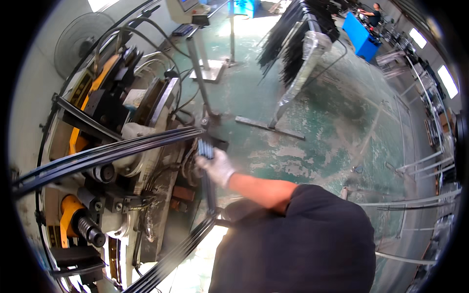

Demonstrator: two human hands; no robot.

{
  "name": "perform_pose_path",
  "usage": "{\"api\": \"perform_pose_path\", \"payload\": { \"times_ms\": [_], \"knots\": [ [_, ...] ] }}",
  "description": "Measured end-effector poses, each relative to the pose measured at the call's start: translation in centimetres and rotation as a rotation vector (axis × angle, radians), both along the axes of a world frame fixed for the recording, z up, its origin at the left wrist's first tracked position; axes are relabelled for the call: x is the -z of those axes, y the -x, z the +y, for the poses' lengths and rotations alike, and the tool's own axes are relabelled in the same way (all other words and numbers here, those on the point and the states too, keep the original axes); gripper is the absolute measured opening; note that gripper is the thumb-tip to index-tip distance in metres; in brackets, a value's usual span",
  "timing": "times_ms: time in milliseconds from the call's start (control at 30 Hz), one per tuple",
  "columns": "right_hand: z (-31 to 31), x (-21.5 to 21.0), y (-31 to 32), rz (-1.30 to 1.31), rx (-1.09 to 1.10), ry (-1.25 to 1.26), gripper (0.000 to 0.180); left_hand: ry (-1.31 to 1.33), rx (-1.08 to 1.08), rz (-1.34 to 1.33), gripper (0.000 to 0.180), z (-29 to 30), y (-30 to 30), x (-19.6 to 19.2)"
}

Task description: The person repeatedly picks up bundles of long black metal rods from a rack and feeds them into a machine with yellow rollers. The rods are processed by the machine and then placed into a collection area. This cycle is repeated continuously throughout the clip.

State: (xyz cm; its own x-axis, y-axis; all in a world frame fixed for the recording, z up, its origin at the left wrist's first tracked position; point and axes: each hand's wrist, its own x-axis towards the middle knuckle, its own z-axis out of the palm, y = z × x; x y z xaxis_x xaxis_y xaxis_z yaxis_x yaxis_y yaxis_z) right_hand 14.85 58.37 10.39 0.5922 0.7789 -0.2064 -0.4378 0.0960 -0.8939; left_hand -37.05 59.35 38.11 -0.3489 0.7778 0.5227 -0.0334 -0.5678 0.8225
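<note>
Dark shirt [298, 239] foremost, right hand [218, 168] grips slim, glossy dark strips [205, 148].

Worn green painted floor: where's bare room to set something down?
One patch lies between the grey metal rack foot, white-gloved hand and black sleeve; another right of the pale square platform. Crowded: left, where long black strips cross the orange-and-black machine.

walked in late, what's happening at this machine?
The wearer's gloved right hand reaches in beside the machine and appears closed on a dark ridged piece; how firm the grip is can't be told. The left hand is out of view. One bundle of long dark strips crosses in front of the machine; another bundle slants across below the hand, blurred. A co-worker is at a blue bench far back.
</note>
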Motion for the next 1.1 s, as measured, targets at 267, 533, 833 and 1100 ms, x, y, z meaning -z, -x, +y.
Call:
{"api": "perform_pose_path", "payload": {
  "times_ms": [267,533,833,1100],
  "knots": [
    [-15.7,-6.2,-27.0,-0.702,0.533,0.348,0.023,0.605,0.636,-0.506,0.015,-6.5,-20.7,25.6],
    [-23.6,-16.6,-53.3,-1.246,0.648,0.591,0.031,1.251,0.816,-0.966,0.031,-13.5,-49.6,35.1],
    [-20.3,-12.5,-83.6,-1.337,0.468,1.062,0.026,1.336,0.977,-0.401,0.045,-12.5,-71.4,33.5],
    [-12.5,-11.7,-96.3,-1.742,0.688,1.233,0.030,1.263,0.759,-0.386,0.046,-12.7,-74.9,30.3]
  ]
}}
